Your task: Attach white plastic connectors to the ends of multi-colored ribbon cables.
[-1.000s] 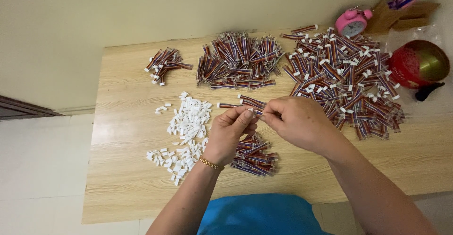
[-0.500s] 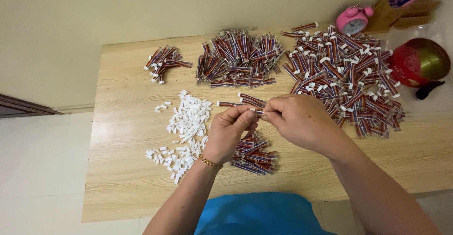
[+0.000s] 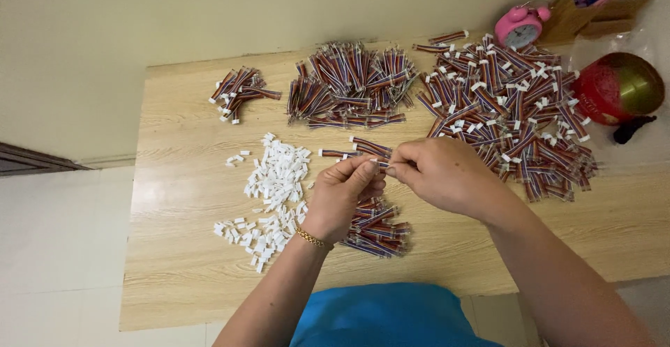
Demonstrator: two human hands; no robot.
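Note:
My left hand (image 3: 343,197) and my right hand (image 3: 443,176) meet over the middle of the wooden table (image 3: 181,263). Their fingertips pinch one small striped wire piece (image 3: 380,163) with a white end between them. A gold bracelet circles my left wrist. Just beyond the fingers lie a few loose striped wire pieces (image 3: 352,149). Under my left hand sits a small pile of wire pieces (image 3: 373,225). A heap of white plastic connectors (image 3: 276,186) lies to the left of that hand.
Three more wire piles lie at the back: a small one (image 3: 237,90), a middle one (image 3: 352,85) and a large one with white ends (image 3: 506,103). A pink alarm clock (image 3: 518,26), a wooden holder (image 3: 579,9) and a red-gold round container (image 3: 618,87) stand at the right.
Both hands stay pinched together at the same spot; only the fingers shift slightly on the wire piece.

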